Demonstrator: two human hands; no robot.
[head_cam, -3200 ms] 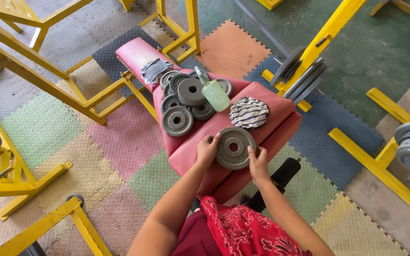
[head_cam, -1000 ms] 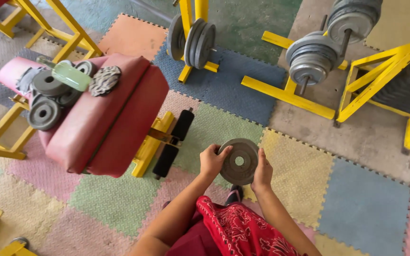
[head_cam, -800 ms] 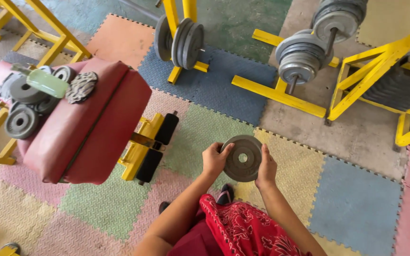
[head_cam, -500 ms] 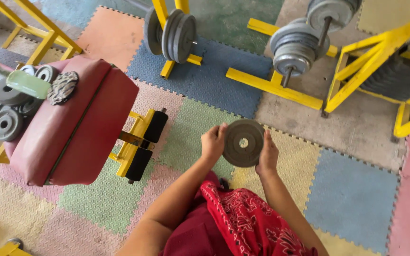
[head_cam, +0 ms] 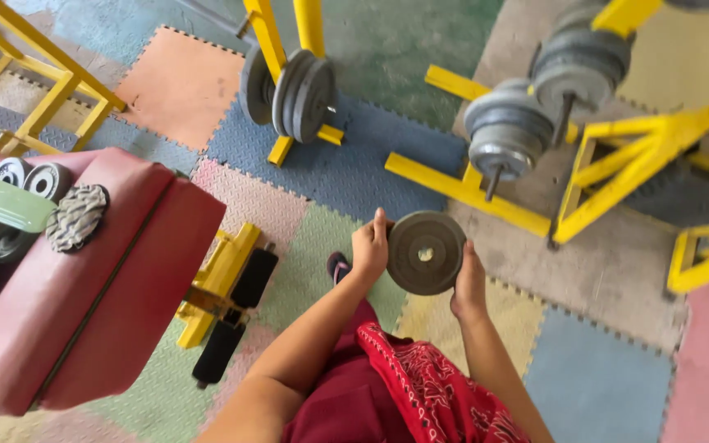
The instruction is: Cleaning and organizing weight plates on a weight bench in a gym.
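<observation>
From the head view we saw a grey plate (head_cam: 425, 253) held between both hands in front of the body, above the foam floor mats (head_cam: 592, 385). The left hand (head_cam: 370, 248) pressed against the plate's left edge with its fingers pointing up along the rim, and the right hand (head_cam: 469, 283) clasped the right and lower edge, so the disc faced us with its centre hole in plain sight. Both hands were closed on the plate, which touched nothing else. A red patterned cloth (head_cam: 432, 394) lay at the waist below the forearms. To the left stood a red padded bench (head_cam: 100, 271) on a yellow frame, and on its far end we saw several small plates (head_cam: 34, 176), a pale green bottle (head_cam: 10, 205) lying across them and a striped rag (head_cam: 75, 216) just beside the bottle. Black foam rollers (head_cam: 235, 316) hung at the bench's near end. Beyond the hands a yellow rack (head_cam: 285, 49) carried dark plates (head_cam: 297, 94), and to the right another yellow stand (head_cam: 617, 172) held more grey plates (head_cam: 506, 135) on pegs, well apart from the hands.
</observation>
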